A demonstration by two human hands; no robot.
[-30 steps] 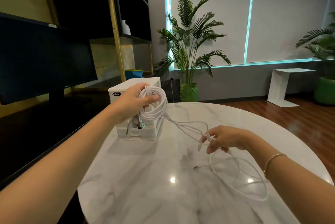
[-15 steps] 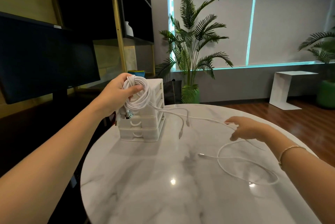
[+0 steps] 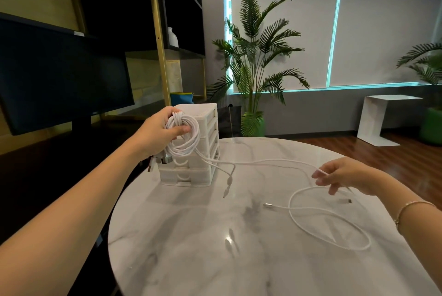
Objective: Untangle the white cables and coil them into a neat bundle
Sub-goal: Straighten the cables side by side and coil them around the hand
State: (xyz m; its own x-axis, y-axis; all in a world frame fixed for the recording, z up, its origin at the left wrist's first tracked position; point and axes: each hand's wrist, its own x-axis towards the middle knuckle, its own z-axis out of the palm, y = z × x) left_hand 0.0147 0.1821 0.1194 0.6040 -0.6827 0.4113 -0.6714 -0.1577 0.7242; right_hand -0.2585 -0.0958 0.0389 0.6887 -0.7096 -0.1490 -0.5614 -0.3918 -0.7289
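Note:
My left hand (image 3: pixel 157 134) grips a coil of white cable (image 3: pixel 183 136), held up in front of the white drawer unit, with plugs hanging below the hand. Several white strands (image 3: pixel 260 164) run from the coil to the right. My right hand (image 3: pixel 344 174) pinches one strand between thumb and fingers just above the marble table. A loose loop of white cable (image 3: pixel 327 219) lies on the table below that hand, its metal-tipped end (image 3: pixel 267 205) pointing left. Two short connector ends (image 3: pixel 227 185) dangle near the drawer unit.
A small white plastic drawer unit (image 3: pixel 203 152) stands at the back left of the round marble table (image 3: pixel 215 259). A dark monitor (image 3: pixel 59 75) and shelving are to the left. A palm plant (image 3: pixel 253 68) and a white side table (image 3: pixel 380 118) stand beyond.
My left hand has kept the coil raised by the drawer unit. My right hand has closed its fingers on a strand and moved slightly right; the strands between the hands are drawn out longer.

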